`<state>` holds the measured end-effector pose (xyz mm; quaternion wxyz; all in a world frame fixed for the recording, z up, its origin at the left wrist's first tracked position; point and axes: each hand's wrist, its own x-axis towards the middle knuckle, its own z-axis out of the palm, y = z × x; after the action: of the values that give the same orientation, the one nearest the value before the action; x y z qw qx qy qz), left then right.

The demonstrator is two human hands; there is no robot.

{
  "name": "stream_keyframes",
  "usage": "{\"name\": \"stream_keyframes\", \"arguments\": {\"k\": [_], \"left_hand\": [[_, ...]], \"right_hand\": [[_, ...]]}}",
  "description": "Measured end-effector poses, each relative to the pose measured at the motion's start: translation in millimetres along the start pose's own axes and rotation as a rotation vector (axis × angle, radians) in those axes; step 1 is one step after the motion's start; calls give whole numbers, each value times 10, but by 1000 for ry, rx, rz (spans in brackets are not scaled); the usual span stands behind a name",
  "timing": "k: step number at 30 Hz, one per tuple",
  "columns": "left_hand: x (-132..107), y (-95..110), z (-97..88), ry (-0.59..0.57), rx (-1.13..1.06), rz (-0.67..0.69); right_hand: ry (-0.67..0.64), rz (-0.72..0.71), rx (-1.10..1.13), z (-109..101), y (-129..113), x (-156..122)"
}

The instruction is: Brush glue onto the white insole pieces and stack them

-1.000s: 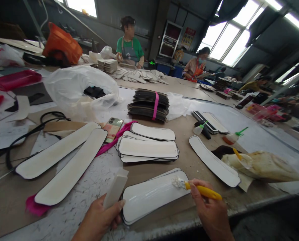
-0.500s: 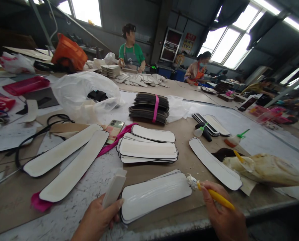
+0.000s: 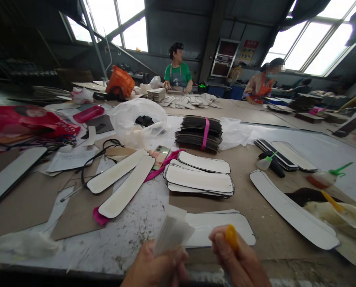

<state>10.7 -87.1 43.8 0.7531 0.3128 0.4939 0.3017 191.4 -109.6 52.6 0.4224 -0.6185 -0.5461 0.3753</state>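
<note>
My left hand [image 3: 154, 268] is at the bottom edge, fingers closed around a pale translucent strip [image 3: 172, 232] that stands up from it. Just to its right, my right hand [image 3: 239, 261] grips a yellow-handled brush [image 3: 231, 236], its handle end pointing up; the bristles are hidden. Both hands are raised close together and blurred. Behind them on the table lies a white black-edged flat piece [image 3: 220, 233], partly hidden by the strip.
A stack of white pieces [image 3: 200, 178], two long white pieces [image 3: 121, 181], a banded dark stack [image 3: 199, 132], a phone [image 3: 160, 152], squeeze bottles [image 3: 324, 178], a long white piece [image 3: 291, 209] and a plastic bag [image 3: 137, 119] lie on the table. Two people work at the far end.
The camera swung left. My right hand lifted the brush off the white piece and moved left toward my left hand, which raised the strip.
</note>
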Motion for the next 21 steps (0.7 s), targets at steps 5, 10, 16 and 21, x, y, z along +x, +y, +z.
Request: {"name": "stream_keyframes", "arguments": {"k": [5,10,16,21], "left_hand": [[15,-63,162,-14,-51,-14],[17,-138,128,65,-66,55],[26,-219,144,92,-28,78],[76,-446,204,-171,26,58]], "right_hand": [[-201,145,453,415,25,-9],[100,247,483,396,38,24],[127,361,527,404,155,-20],[194,429,656,221,238,-70]]}}
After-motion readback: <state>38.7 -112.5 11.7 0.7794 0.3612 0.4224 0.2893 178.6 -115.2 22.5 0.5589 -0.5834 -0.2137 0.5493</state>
